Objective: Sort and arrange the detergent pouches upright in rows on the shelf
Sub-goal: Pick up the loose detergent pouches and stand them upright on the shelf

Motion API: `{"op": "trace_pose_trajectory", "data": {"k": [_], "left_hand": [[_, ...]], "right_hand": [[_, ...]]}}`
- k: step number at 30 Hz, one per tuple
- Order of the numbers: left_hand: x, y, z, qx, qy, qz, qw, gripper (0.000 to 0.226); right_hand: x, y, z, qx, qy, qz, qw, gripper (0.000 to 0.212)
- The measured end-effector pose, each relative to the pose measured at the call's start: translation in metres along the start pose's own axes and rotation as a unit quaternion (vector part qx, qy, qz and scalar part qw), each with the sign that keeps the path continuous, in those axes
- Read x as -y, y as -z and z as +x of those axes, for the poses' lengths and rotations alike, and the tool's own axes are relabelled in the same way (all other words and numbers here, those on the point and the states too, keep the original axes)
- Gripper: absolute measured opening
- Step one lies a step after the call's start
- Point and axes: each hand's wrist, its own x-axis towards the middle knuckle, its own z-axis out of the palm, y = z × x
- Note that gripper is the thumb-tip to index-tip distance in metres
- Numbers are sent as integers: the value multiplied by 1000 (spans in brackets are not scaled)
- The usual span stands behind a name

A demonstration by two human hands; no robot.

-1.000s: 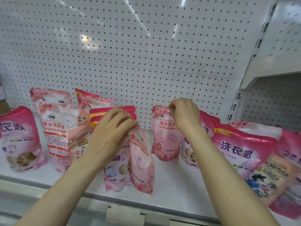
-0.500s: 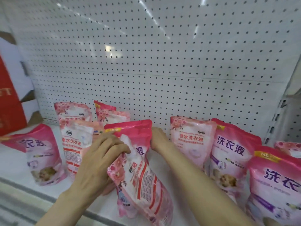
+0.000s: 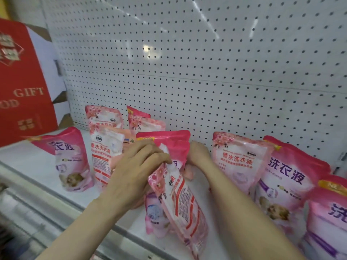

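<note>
A shop: a white retail shelf (image 3: 33, 160) backed by a perforated pegboard panel (image 3: 206, 53), with a clear plastic strip (image 3: 47, 201) along its front edge, stocked with many repeated pink detergent pouches (image 3: 238, 162), and a red box (image 3: 24, 81) printed "GIFT" at its left end

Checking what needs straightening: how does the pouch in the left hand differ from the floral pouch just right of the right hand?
The held pouch leans, its top gripped by the left hand; the standing pouch is upright on its own. The held pouch sits near the front edge of the shelf; the standing pouch is back by the pegboard. Both are pale pink with blossom print.
</note>
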Motion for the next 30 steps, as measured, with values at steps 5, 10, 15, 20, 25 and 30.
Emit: {"op": "trace_pose_trajectory", "data": {"k": [5,10,15,20,25,30], "left_hand": [[-20,-7,16,6,-18,-15,1000,30],[-38,-16,27,1,-27,-12,1000,20],[-47,-25,28,13,-16,-3,1000,29],[-48,-27,29,23,-3,4,1000,22],[-59,-26,38,33,17,5,999,31],[-69,-27,42,32,31,-17,999,23]], "right_hand": [[1,19,-56,-229,118,36,966,24],[-2,32,-95,-300,184,61,934,28],[2,49,-104,-370,99,260,886,19],[11,100,-120,-315,41,552,771,19],[1,130,-179,-459,147,517,708,37],[-48,90,-240,-488,110,476,724,25]]}}
